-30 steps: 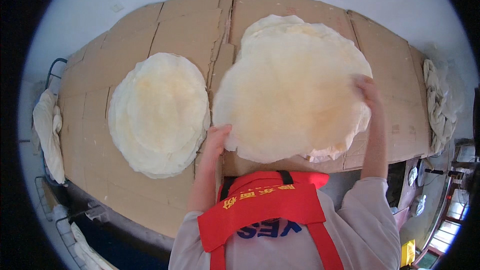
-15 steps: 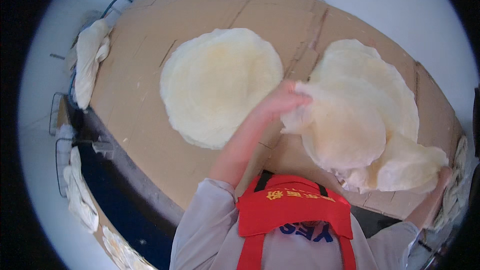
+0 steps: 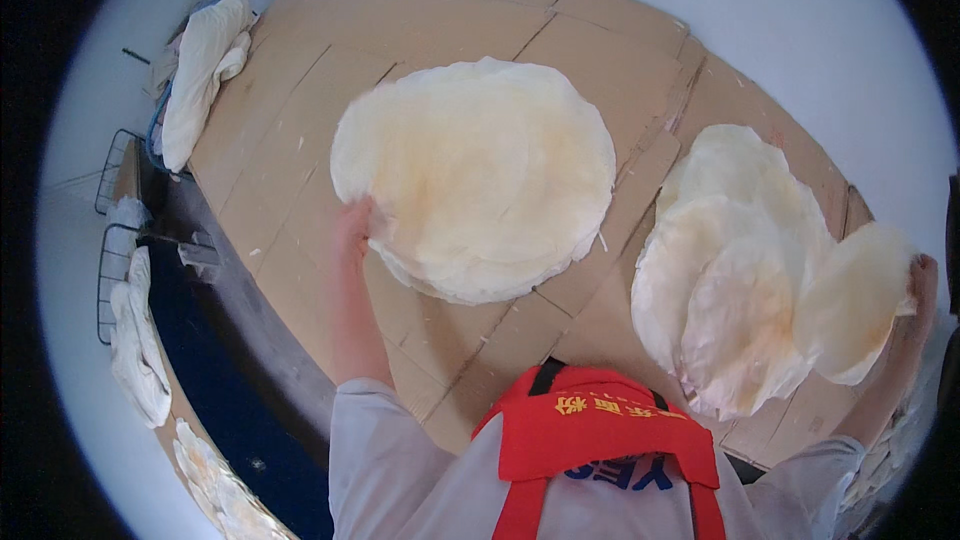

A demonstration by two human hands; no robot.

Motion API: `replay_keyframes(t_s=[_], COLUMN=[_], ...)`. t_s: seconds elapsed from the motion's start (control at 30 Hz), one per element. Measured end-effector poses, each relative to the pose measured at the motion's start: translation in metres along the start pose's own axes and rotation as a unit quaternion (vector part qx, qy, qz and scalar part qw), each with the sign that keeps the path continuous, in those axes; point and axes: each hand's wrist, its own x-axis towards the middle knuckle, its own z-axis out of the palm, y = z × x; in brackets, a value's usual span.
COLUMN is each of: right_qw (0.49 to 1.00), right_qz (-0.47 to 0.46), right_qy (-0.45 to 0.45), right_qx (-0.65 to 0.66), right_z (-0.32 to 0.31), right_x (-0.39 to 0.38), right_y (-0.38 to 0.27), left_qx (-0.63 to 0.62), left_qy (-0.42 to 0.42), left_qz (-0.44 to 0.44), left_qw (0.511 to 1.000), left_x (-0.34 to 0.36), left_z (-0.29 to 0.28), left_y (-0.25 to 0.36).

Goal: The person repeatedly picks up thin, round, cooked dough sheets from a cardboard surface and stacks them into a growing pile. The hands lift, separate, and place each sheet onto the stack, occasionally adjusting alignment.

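Note:
A broad round stack of thin pale flatbreads [image 3: 500, 170] lies in the middle of the cardboard surface. My left hand [image 3: 362, 218] pinches the near-left edge of the top flatbread [image 3: 410, 165], which is spread over that stack. To the right is a looser pile of overlapping flatbreads [image 3: 735, 270], some with light brown patches. My right hand [image 3: 924, 280] grips the outer edge of a single flatbread [image 3: 855, 305], lifted at the right side of this pile. The fingertips of both hands are partly hidden or blurred.
Flattened cardboard [image 3: 290, 140] covers the work surface, with seams and small crumbs. A bundled cream cloth [image 3: 205, 75] lies at the far left edge by a blue metal frame. More flatbreads [image 3: 225, 485] sit on a ledge at lower left. A white wall [image 3: 800, 20] stands behind.
My left hand has carried a flatbread from the right pile leftward onto the middle stack. My right hand has moved slightly up and outward, still holding a flatbread's edge. The view has shifted a little.

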Motion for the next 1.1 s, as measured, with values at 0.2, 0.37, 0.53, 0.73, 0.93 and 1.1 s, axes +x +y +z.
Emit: replay_keyframes(t_s=[0.2,0.37,0.53,0.73,0.93,1.1], right_qw=[0.960,0.866,0.756,0.652,0.671,0.693], right_qz=[-0.234,-0.486,-0.645,-0.748,-0.705,-0.687], right_qy=[0.010,0.111,0.045,-0.033,-0.051,-0.115], right_qx=[-0.153,0.043,0.102,0.118,0.225,0.185], right_z=[0.011,0.016,0.103,0.293,0.294,0.299], right_x=[0.048,-0.094,-0.218,-0.298,-0.334,-0.361], right_y=[-0.192,-0.453,-0.553,-0.501,-0.461,-0.407], left_qx=[0.001,0.210,0.146,0.167,0.295,0.461], left_qy=[-0.013,0.188,0.147,0.134,0.013,-0.174], left_qz=[0.066,0.179,0.243,0.223,0.356,0.459], left_qw=[0.998,0.943,0.947,0.951,0.887,0.739], left_x=[0.041,0.031,-0.029,-0.080,-0.120,-0.160], left_z=[-0.023,-0.032,-0.048,-0.033,0.089,0.233], left_y=[-0.082,-0.044,-0.009,0.021,0.068,0.059])
